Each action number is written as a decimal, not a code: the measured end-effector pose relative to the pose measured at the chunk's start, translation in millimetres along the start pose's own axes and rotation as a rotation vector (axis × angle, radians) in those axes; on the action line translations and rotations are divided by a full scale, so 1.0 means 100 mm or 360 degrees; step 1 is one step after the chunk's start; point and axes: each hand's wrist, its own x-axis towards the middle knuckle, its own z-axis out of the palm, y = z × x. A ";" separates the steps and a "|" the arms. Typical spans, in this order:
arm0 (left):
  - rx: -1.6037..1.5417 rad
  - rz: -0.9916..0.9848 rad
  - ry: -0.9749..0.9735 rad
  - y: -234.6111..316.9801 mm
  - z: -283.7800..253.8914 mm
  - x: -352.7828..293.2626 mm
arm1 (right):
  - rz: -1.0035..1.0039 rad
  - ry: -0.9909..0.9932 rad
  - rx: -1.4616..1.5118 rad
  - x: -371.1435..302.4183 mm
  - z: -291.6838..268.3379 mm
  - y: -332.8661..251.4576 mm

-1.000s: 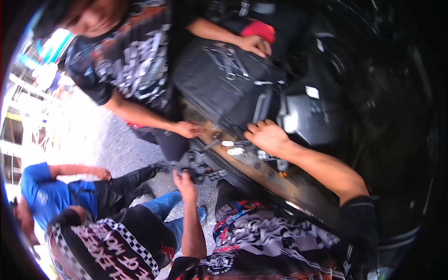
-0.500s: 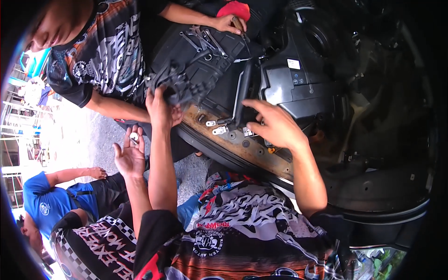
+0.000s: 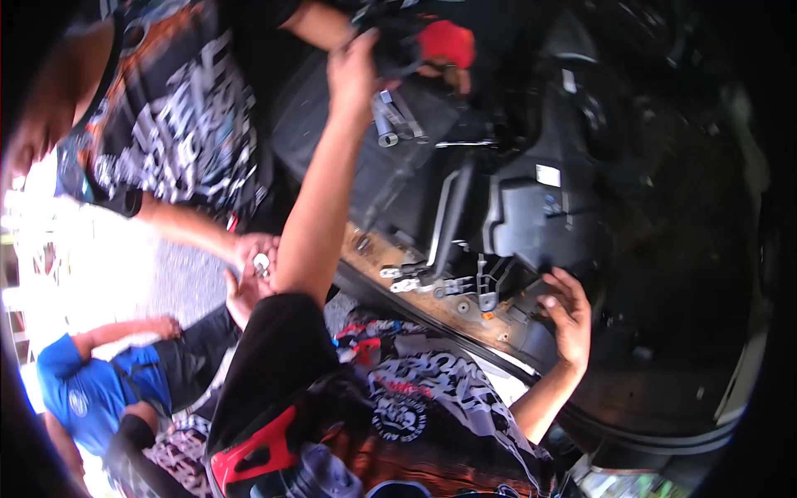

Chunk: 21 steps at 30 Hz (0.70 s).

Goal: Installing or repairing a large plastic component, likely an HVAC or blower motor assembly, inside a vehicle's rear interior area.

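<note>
My left hand [image 3: 353,70] reaches far over the black plastic panel [image 3: 311,108], its fingers closed on a dark plastic part [image 3: 394,50]. Motion smears this part, and its outline melts into the dark behind. Low on the right, my right hand [image 3: 569,319] hovers by the brownish front rail [image 3: 457,307] of the engine bay, palm turned up, fingers loosely curled and apart, nothing in them. Small metal brackets [image 3: 404,284] lie along the rail, left of my right hand.
Several wrenches [image 3: 394,120] rest on the panel. Beyond the rail sits a black engine-bay housing [image 3: 531,216] with a white label. At left, a person's hand [image 3: 257,253] holds a small round metal piece. A red cloth-like thing [image 3: 448,43] is at the far side. Another person [image 3: 91,382] wears blue.
My left hand has swung away from me and right with the black part. My right hand has dropped back toward the lower right. The view has shifted, and a co-worker's forearm moved.
</note>
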 end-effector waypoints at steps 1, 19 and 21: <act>0.0063 0.0044 -0.0094 0.04 0.06 0.14 | -0.0001 0.0044 -0.0009 0.01 0.02 -0.05; -0.1253 -0.0300 -0.0132 -0.04 -1.06 -0.11 | -0.0357 -0.0650 -0.0783 1.09 1.29 -1.14; -0.1337 -0.0315 -0.0154 -0.12 -1.22 -0.23 | -0.0395 -0.0757 -0.0759 1.18 1.39 -1.05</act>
